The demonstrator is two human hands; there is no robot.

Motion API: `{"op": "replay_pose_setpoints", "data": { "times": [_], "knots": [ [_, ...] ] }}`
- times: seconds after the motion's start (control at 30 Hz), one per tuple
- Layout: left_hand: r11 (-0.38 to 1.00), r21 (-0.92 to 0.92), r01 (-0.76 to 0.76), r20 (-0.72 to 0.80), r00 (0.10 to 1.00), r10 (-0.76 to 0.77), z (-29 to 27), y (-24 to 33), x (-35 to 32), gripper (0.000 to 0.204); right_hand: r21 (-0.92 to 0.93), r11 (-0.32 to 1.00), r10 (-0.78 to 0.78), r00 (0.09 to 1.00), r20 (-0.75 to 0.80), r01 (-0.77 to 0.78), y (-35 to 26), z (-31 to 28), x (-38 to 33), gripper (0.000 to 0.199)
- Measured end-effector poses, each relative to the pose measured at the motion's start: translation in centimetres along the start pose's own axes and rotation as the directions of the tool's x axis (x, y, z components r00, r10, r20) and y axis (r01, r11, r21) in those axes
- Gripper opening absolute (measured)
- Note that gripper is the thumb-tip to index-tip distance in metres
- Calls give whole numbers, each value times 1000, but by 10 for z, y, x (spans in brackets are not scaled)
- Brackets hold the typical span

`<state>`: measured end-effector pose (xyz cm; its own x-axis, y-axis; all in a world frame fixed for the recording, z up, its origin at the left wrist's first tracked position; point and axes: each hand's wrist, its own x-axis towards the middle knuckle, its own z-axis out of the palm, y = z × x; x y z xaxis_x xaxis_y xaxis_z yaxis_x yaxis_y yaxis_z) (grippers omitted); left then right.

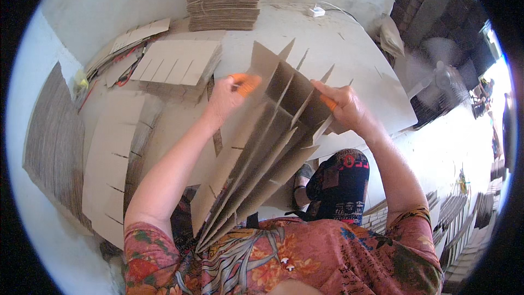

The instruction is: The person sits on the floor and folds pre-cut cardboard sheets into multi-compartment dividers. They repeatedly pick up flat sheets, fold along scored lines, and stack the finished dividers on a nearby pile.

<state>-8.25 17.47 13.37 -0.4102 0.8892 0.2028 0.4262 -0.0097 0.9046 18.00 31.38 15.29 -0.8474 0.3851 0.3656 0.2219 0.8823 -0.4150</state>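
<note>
A brown cardboard divider (273,136) of slotted, crossing strips fans upward in front of me, its lower end against my shirt. My right hand (345,108) grips the upper right of it, fingers closed on the strips. At its upper left edge is my left hand (226,95), slightly blurred, fingers curled together against the outer panel. Both hands wear orange finger covers. The fingertips behind the cardboard are partly hidden.
A pale table (376,95) spreads ahead. Slotted cardboard sheets (172,65) and another stack (112,153) lie to the left. A tall cardboard stack (222,0) stands at the back, near a white power adapter (315,11). A fan (441,79) stands at the right.
</note>
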Motion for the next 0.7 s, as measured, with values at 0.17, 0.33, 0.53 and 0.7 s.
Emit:
{"op": "replay_pose_setpoints", "data": {
  "times": [0.17, 0.33, 0.53, 0.7],
  "knots": [
    [958, 288, 3, 243, 967, -76, -4, 11, -3, 27, -14, 998, 69, 995, 68, -68, -22, -2, 5, 38],
    [970, 75, 233, 128, 962, -241, -31, 14, 0, 23, 13, 999, 31, 998, 46, -31, -16, -7, -3, 42],
    [945, 169, 280, 161, 938, -307, -37, 21, -2, 24, -8, 997, 72, 987, 144, -72, -24, -13, 4, 39],
    [971, 60, 231, 134, 962, -237, -40, 31, -1, 28, -23, 991, 131, 986, 99, -129, -17, -9, 12, 38]
  ]
}}
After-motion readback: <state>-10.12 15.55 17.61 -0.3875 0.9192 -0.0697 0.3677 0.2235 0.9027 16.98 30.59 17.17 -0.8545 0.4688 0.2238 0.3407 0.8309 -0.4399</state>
